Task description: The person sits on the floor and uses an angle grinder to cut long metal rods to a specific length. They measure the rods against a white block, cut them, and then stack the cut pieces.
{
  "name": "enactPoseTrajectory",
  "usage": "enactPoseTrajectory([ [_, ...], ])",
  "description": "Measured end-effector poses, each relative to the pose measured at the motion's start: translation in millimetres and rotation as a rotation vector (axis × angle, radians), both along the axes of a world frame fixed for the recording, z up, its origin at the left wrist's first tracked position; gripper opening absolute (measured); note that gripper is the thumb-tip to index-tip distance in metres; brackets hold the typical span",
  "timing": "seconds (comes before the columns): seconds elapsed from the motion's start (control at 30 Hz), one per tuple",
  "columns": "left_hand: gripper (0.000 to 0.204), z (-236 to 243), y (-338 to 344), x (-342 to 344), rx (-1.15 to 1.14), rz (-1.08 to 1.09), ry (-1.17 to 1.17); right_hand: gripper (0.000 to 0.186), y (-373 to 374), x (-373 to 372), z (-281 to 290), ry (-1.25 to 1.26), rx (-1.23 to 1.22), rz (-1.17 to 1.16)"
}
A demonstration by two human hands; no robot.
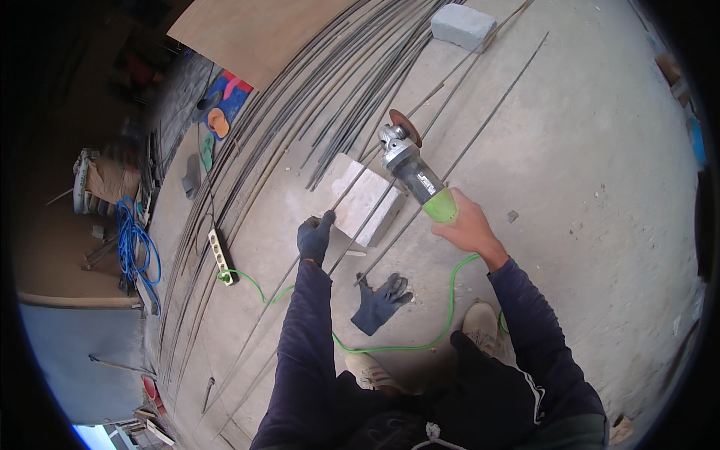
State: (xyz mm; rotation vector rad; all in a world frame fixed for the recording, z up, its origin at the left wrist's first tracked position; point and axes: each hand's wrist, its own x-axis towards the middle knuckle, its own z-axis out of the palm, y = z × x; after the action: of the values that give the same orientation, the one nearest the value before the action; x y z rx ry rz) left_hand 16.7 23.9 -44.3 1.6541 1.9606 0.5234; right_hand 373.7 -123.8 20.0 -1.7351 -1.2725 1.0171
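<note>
My right hand (474, 225), bare, is closed around the green rear body of an angle grinder (417, 174). Its reddish-brown disc (407, 127) is over the steel rods, and I cannot tell whether it touches one. My left hand (314, 238), in a dark work glove, grips a thin steel rod (348, 190) close to a pale block (367, 199). That rod and another lie across the block's top. A third rod (487, 118) runs at a slant along its right side. An empty dark glove (379, 303) lies on the floor between my forearms.
A green cord (452, 307) runs across the floor by my shoes to a white power strip (222, 257) at left. Many long rods (294, 105) lie left of the block. A second pale block (463, 28) is farther off. Slippers (217, 122) and a blue coil (133, 244) are at left.
</note>
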Motion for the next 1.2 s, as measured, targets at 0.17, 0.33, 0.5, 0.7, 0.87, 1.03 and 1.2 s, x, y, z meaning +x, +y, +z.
enactPoseTrajectory([
  [0.17, 0.059, -4, 2, 2, -0.054, 0.021, -0.016, 0.061, 32, -21, -11, -0.131, -0.108, 0.121],
  [0.33, 0.059, -7, 0, 0, -0.055, 0.028, -0.044, 0.061, 52, -43, -6, -0.176, -0.145, 0.168],
  [0.5, 0.057, -9, 2, -2, -0.052, 0.001, -0.049, 0.062, 61, -47, -1, -0.201, -0.158, 0.177],
  [0.7, 0.054, -10, 2, -3, -0.04, -0.024, -0.088, 0.065, 64, -43, -6, -0.23, -0.18, 0.145],
  [0.87, 0.055, -9, 2, -1, -0.046, -0.036, -0.061, 0.058, 63, -41, -10, -0.251, -0.172, 0.124],
  [1.03, 0.056, -10, 3, -4, -0.057, -0.025, -0.041, 0.058, 65, -41, -7, -0.238, -0.188, 0.154],
  [1.2, 0.059, -3, 2, 1, -0.097, -0.041, 0.015, 0.059, 65, -42, -9, -0.256, -0.199, 0.15],
])
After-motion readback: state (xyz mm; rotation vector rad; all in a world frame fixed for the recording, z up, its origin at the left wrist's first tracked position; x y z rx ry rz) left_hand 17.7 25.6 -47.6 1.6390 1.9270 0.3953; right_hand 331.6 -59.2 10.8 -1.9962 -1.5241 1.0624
